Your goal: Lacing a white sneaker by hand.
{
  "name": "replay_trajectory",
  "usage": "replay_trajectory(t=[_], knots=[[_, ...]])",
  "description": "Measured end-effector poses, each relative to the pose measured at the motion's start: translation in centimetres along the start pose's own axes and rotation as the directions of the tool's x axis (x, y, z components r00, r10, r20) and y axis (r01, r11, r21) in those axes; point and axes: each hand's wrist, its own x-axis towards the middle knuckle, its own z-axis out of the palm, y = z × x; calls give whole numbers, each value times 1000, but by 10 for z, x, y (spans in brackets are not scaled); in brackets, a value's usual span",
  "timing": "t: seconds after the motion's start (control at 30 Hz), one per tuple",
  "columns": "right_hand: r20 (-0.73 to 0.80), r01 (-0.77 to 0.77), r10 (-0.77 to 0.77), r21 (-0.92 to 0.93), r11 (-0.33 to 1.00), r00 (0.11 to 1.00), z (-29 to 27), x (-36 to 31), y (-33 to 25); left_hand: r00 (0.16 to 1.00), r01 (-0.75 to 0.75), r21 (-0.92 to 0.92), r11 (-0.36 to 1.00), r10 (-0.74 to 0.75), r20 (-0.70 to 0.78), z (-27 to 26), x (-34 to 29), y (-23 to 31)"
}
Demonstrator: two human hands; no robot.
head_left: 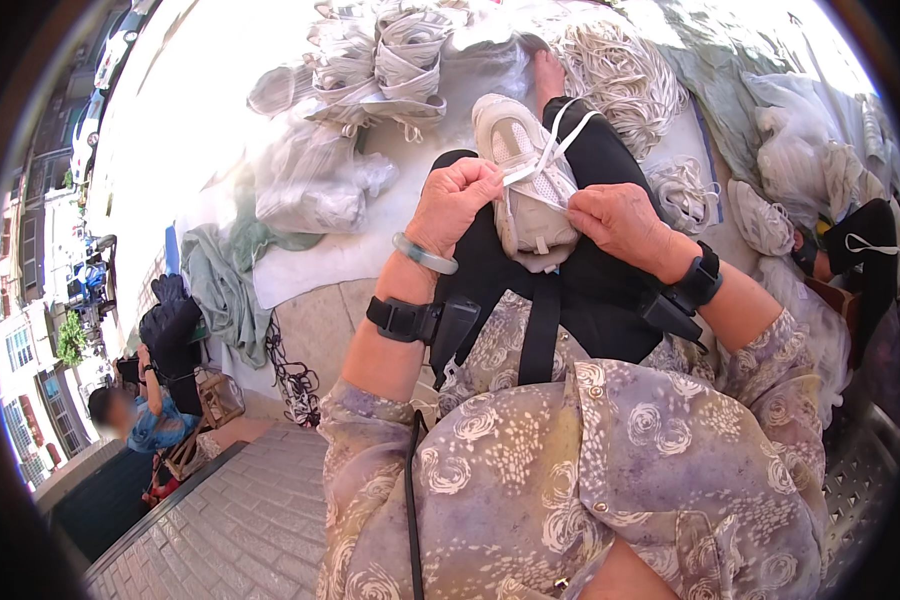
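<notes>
A pale beige and white sneaker (531, 222) rests on my lap between my black-clad thighs, its heel end toward me. White shoelace (574, 134) is threaded at its front, with a loop standing up beyond it on the right. My left hand (457, 203) pinches a flat stretch of the lace at the shoe's left side. At the right side, my right hand (625, 228) has thumb and fingers closed on another part of the same lace. Both hands are close to the shoe's opening. The exact lace ends are hidden by my fingers.
Stacked sneakers (407, 62) stand ahead on a white sheet, with clear plastic bags (315, 180) beside them. A heap of white laces (625, 75) lies ahead right, a smaller lace bundle (683, 192) nearer. Another person (155, 410) sits at far left; another's black-clad leg (867, 260) shows at right.
</notes>
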Motion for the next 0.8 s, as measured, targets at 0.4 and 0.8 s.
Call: replay_trajectory(t=[0.4, 0.8], knots=[[-201, 35, -152, -489, 871, 968, -105, -114, 5, 963, 33, 370, 928, 70, -260, -9, 12, -43], [-23, -59, 58, -51, 997, 998, -21, -23, 1, 820, -201, 693, 692, 506, -268, 26, 5, -38]])
